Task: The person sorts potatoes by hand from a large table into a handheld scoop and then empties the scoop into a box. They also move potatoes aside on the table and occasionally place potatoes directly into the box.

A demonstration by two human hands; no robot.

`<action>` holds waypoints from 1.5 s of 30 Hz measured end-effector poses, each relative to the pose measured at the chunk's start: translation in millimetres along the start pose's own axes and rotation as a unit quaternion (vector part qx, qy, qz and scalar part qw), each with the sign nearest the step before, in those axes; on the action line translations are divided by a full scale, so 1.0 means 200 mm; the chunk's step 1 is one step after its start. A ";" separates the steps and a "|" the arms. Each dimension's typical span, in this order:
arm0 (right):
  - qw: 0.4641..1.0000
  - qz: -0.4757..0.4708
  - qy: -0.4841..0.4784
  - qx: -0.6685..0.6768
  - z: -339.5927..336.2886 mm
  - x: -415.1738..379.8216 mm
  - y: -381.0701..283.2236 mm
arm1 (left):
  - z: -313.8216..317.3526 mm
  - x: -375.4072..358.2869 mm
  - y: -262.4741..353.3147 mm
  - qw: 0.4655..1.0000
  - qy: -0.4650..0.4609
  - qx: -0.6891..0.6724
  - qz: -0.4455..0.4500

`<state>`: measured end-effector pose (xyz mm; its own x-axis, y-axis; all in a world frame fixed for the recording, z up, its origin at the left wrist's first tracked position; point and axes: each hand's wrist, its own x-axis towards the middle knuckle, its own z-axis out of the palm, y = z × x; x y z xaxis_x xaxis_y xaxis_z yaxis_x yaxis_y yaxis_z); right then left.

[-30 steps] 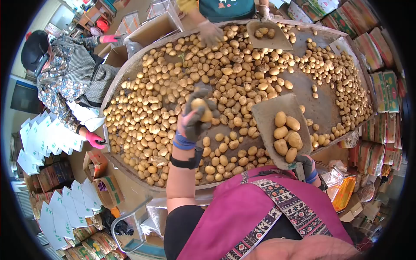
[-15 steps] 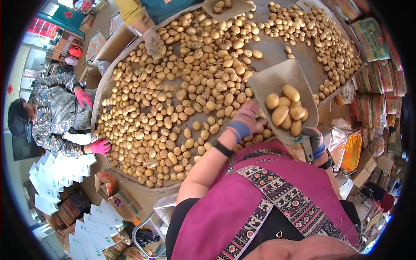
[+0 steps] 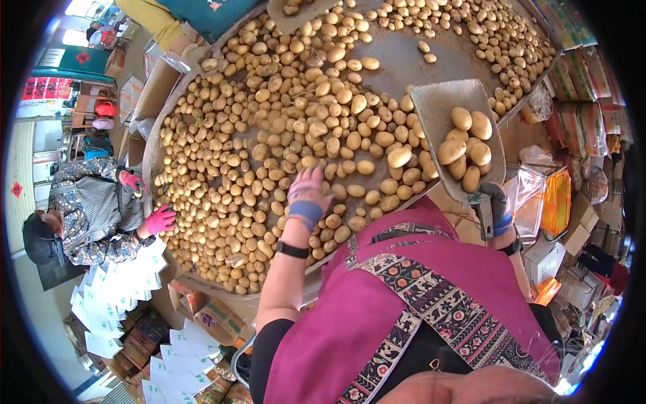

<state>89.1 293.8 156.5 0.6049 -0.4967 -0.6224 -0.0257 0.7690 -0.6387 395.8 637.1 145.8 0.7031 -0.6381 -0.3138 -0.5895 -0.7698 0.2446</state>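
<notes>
My left hand, with a blue band at its wrist, is open over the potatoes on the table, its fingers stretched out and touching or just above them. In my right hand, partly hidden behind its handle, is a metal scoop. Several larger potatoes lie in the scoop's pan, which is held over the table's near right edge, close to my apron.
Across the table, a person's gloved hand rests at the rim beside a cardboard box. Another scoop lies at the far side. At left, a person's pink glove touches the pile. Stacked cartons stand at right.
My left hand has moved left from beside the scoop to over the pile. The scoop has shifted slightly right. The far person's gloved hand has drawn back to the rim.
</notes>
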 end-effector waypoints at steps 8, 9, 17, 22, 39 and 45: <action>0.988 -0.095 0.006 -0.125 -0.04 0.03 -0.01 | 0.24 0.37 0.64 0.962 0.003 -0.012 0.274; 0.988 -0.094 0.012 -0.120 0.01 0.00 -0.03 | 0.27 0.38 0.65 0.954 0.006 -0.006 0.299; 0.992 -0.052 0.099 0.051 -0.04 0.02 -0.04 | 0.11 0.17 0.32 0.990 -0.028 0.018 0.138; 0.990 -0.048 0.114 0.062 -0.11 0.04 -0.06 | -0.02 0.23 0.21 0.995 -0.056 0.084 -0.009; 0.987 -0.064 0.114 0.097 -0.36 -0.04 0.04 | 0.29 0.39 0.66 0.885 -0.224 -0.373 0.165; 0.987 -0.055 0.117 0.097 -0.29 -0.06 0.04 | -0.11 0.27 0.66 0.442 -0.281 -0.850 -0.051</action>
<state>35.4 283.1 132.3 0.3938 -0.6437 -0.6562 0.1962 0.7563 -0.6241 364.3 500.1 180.5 0.1992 -0.8633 -0.4637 0.9210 0.0033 0.3896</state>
